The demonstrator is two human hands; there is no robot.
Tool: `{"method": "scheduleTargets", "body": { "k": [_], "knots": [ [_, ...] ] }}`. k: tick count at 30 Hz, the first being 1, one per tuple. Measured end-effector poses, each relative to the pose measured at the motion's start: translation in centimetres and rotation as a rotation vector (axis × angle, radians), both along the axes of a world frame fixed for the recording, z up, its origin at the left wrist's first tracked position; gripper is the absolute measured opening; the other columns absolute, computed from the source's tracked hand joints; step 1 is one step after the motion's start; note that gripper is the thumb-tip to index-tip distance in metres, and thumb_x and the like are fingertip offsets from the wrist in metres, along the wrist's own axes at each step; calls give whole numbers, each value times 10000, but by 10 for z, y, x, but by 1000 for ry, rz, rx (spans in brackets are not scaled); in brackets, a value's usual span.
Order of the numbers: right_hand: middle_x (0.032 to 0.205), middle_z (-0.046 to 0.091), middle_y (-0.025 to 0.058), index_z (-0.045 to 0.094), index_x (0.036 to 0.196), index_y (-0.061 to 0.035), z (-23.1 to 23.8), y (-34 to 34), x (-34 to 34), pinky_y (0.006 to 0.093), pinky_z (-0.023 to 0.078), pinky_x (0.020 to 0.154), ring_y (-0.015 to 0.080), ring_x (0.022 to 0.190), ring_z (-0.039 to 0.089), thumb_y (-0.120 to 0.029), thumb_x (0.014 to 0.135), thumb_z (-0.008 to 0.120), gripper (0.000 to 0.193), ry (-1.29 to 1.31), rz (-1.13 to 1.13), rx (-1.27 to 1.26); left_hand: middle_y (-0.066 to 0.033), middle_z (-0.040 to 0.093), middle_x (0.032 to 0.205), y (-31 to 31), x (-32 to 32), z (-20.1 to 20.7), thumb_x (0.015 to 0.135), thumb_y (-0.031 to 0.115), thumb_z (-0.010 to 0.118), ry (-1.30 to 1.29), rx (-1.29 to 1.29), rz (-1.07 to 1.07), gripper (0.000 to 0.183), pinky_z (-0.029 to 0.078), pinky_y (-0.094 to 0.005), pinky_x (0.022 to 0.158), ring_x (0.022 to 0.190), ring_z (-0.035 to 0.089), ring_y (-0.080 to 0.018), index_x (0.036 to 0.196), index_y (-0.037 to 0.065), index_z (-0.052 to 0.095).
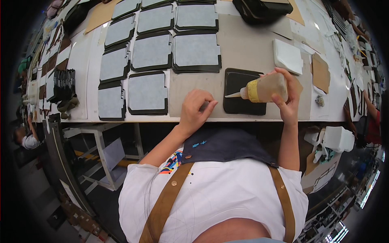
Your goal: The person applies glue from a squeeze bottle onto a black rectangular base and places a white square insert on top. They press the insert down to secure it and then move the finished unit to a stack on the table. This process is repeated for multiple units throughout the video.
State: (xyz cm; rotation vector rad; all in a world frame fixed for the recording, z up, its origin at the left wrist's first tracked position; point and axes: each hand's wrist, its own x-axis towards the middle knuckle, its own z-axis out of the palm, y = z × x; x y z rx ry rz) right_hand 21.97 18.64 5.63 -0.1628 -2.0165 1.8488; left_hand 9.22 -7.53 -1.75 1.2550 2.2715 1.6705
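Observation:
My right hand (288,97) is wrapped round a cloudy squeeze bottle (270,88) with a yellow band. Its pale pointed nozzle tips to the left, over a dark flat panel (237,106) with rounded corners near the table's front edge. Whether the tip touches the panel I cannot tell. Just left of that panel, my left hand (197,110) rests at the table edge with its fingers curled in, and nothing shows in it. Several stacks of black-edged panels with light grey faces (148,92) stand in rows to the left of my left hand.
White folded sheets (287,56) and a brown cardboard piece (320,73) lie to the right. A black bag-like item (261,11) sits at the back. Dark strips (63,85) are bunched at the far left. A white metal frame (101,152) stands below the table.

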Motion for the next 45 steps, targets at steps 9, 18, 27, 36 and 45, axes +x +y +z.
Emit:
{"method": "scheduleTargets", "body": {
  "k": [9, 18, 27, 36, 45],
  "knots": [
    [1312, 572, 170, 359, 1505, 2, -5, -3, 22, 476, 466, 1092, 370, 1265, 585, -366, 877, 774, 838, 7, -30, -238, -71, 664, 851, 2, 2, -2, 843, 70, 759, 6, 35, 24, 138, 470, -384, 749, 810, 622, -285, 832, 57, 622],
    [1504, 475, 155, 388, 1514, -35, -31, 75, 52, 380, 517, 1056, 261, 1349, 519, -444, 913, 740, 808, 170, -460, -804, -77, 663, 846, 4, 1, -2, 851, 72, 753, -13, 15, 12, 129, 469, -380, 753, 803, 615, -283, 834, 56, 626],
    [1330, 583, 25, 533, 1409, -94, -13, 82, 42, 320, 471, 1034, 140, 1200, 570, -266, 887, 808, 615, 108, -526, -105, -85, 659, 840, 5, 3, 0, 861, 69, 747, -14, -15, 21, 124, 467, -374, 753, 796, 610, -282, 838, 54, 626],
    [1321, 583, 33, 555, 1391, -95, -17, 84, 36, 317, 454, 1055, 154, 1203, 566, -270, 869, 820, 611, 59, -448, 2, -81, 661, 846, 4, 4, -1, 866, 69, 743, -14, -34, 32, 125, 466, -370, 753, 797, 607, -275, 839, 56, 622],
    [1345, 574, 44, 555, 1399, -90, -12, 87, 46, 325, 450, 1062, 162, 1232, 550, -263, 854, 821, 631, 13, -392, 78, -81, 660, 843, 5, 4, 1, 870, 67, 738, -13, -46, 29, 124, 466, -372, 744, 790, 603, -277, 838, 60, 619]
  ]
}}
